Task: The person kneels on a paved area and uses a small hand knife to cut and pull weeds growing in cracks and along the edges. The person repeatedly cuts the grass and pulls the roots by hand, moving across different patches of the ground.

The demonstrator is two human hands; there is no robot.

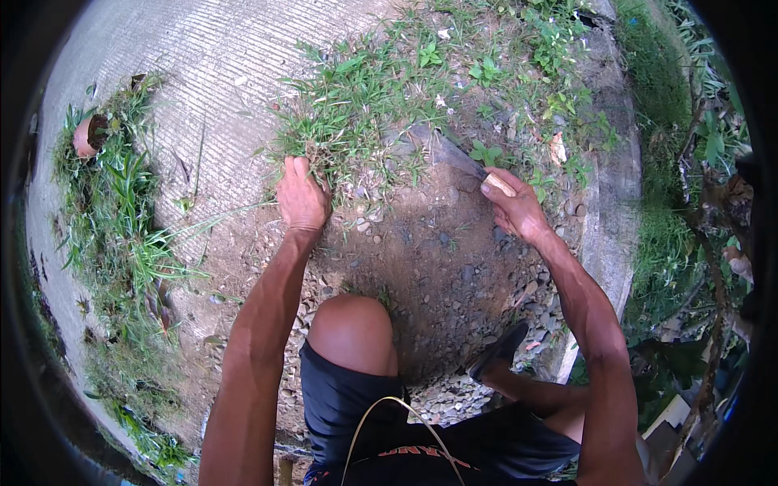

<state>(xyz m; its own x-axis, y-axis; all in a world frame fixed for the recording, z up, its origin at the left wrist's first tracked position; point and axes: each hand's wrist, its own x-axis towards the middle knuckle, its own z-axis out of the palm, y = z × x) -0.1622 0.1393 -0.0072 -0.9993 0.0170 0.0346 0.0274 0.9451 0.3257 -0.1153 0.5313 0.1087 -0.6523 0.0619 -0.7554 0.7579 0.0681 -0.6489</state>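
My left hand (302, 194) is closed around the near left edge of a grass patch (358, 97), its fingers curled into the stems and roots. My right hand (516, 203) grips the wooden handle (499, 183) of a broad-bladed knife (453, 155). The dark blade points up and left, lying low against the soil at the near side of the grass. Its tip end is hard to make out among dirt and stems. Bare brown soil (413, 243) with small stones lies between my two hands and my bent knee (351, 331).
Ribbed concrete pavement (237, 79) lies to the left, bearing a long heap of uprooted grass (124, 200) and a broken reddish pot or shell (90, 135). A concrete curb (614, 200) runs along the right, with greenery (659, 243) beyond. Loose gravel (450, 398) lies by my foot.
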